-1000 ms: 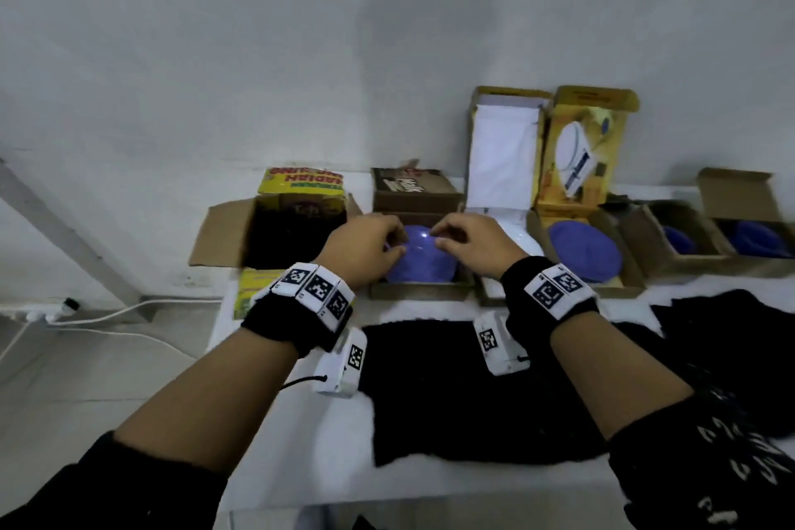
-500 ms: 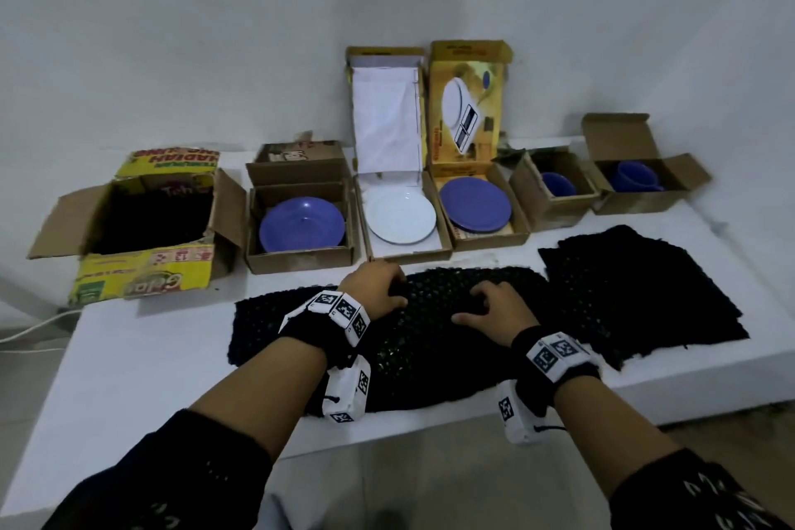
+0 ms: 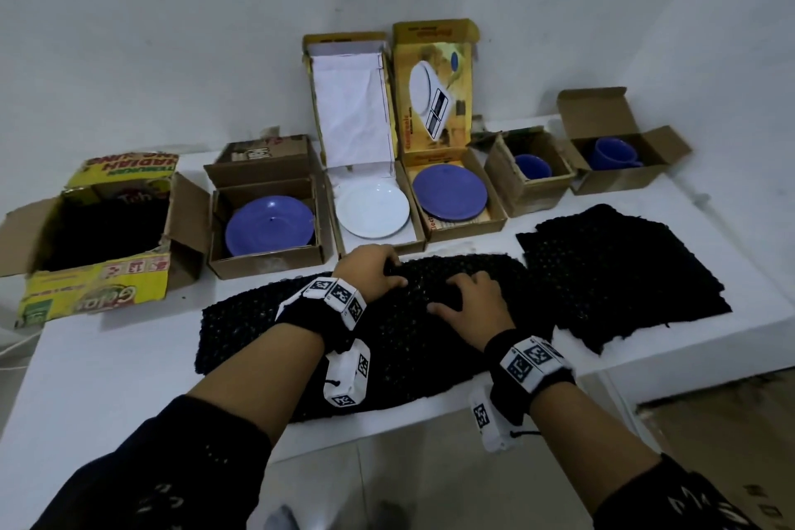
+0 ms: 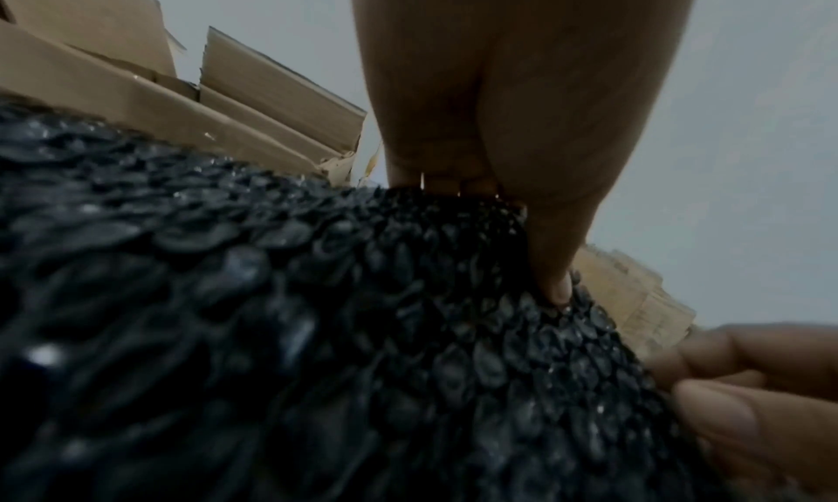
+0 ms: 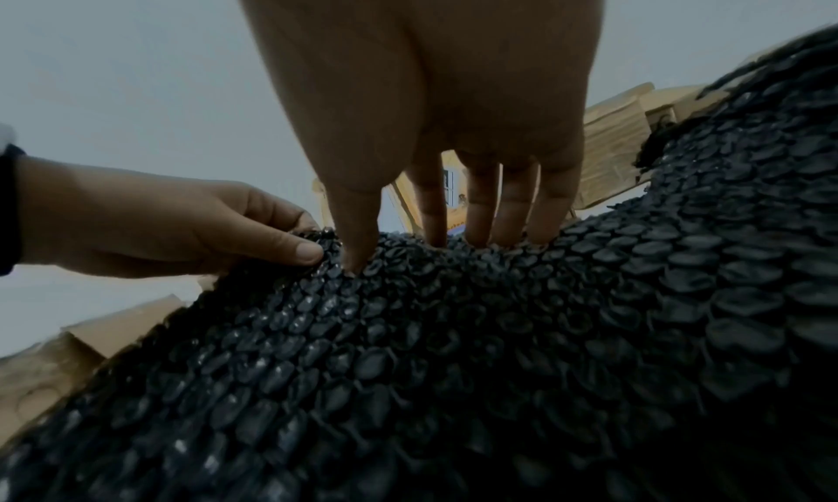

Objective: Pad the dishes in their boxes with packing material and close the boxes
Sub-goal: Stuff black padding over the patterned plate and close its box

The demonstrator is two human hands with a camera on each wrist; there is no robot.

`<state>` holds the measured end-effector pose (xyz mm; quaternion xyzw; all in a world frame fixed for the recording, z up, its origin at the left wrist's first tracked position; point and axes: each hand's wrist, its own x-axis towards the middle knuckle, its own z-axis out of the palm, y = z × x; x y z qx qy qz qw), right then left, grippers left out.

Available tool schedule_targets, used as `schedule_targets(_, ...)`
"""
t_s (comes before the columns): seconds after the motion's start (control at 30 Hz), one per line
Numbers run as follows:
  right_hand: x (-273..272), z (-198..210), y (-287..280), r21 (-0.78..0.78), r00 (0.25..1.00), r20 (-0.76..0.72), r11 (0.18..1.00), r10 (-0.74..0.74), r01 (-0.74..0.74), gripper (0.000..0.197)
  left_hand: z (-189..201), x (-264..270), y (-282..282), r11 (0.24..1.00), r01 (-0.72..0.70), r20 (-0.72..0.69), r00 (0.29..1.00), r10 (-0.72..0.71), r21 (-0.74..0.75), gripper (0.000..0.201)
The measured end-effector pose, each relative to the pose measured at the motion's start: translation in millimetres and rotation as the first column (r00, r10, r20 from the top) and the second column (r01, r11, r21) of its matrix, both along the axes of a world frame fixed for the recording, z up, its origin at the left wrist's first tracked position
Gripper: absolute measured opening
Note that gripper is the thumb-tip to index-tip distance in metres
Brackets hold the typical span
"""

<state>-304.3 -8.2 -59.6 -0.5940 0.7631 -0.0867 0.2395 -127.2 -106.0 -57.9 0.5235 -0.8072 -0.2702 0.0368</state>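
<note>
A black bubble wrap sheet [image 3: 387,340] lies across the front of the white table [image 3: 107,366]. My left hand [image 3: 372,273] curls its fingers over the sheet's far edge, thumb pressed on top [image 4: 555,284]. Just to its right, my right hand [image 3: 469,301] pinches a raised fold of the same sheet between thumb and fingers [image 5: 431,223]. Behind the sheet stands a row of open boxes: a blue plate [image 3: 269,224], a white plate [image 3: 372,207], another blue plate [image 3: 449,191] and two blue cups [image 3: 532,166] [image 3: 613,153].
A second black bubble wrap sheet [image 3: 615,267] lies at the right of the table. A large yellow carton [image 3: 94,293] at the left, flaps open, holds more black wrap. A white wall runs right behind the boxes. The table's front edge is under my wrists.
My hands have left the blue plate in its box and come down onto the black sheet. They now hold its far edge, which is bunched up a little.
</note>
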Motion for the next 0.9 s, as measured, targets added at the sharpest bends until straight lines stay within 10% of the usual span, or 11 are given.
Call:
schedule_targets(0.27,19,51,-18,-0.197,0.921,0.389,0.979,0.024,0.057,0.069,57,8,-2,0.984,-0.078,-0.5,0.853,0.149,0.16,0.016)
schedule_targets(0.53,40,102,-43,-0.221,0.909,0.312,0.952,0.274,-0.211,0.034,104,36,7,0.973,-0.205,-0.765,0.608,0.213,0.108,0.01)
schedule_targets(0.7,47,141,-50,-0.192,0.829,0.418,0.928,0.371,-0.319,0.032,110,70,4,0.975,-0.202,-0.674,0.709,0.208,0.089,0.069)
schedule_targets(0.9,55,164,-61,-0.36,0.813,0.533,0.932,0.234,-0.033,0.042,112,90,8,0.917,-0.333,-0.735,0.562,0.38,0.219,0.089)
